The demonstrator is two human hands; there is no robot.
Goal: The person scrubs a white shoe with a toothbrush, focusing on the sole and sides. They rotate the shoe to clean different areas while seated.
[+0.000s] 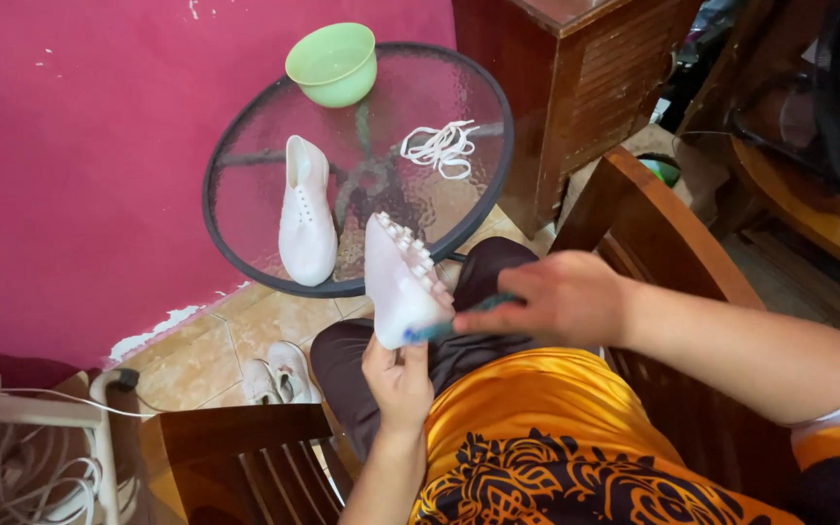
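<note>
Two hands show: the left hand point(399, 379) and the right hand point(561, 297). Four white shoes: one studded shoe point(399, 282) in the left hand, one plain shoe point(305, 216) beyond it, a pair point(279, 377) beside its wrist. One green bowl point(333, 63), one bundle of white laces point(439, 148), one brush point(459, 326) in the right hand.

The left hand point(399, 381) holds a white studded shoe point(399, 282); the right hand point(561, 299) presses a teal brush point(459, 326) against it.

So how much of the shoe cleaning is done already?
Laces are already out, lying on the glass table. The left hand holds one white shoe sole up while the right hand works a brush on it. The other shoe waits, unlaced.
</note>
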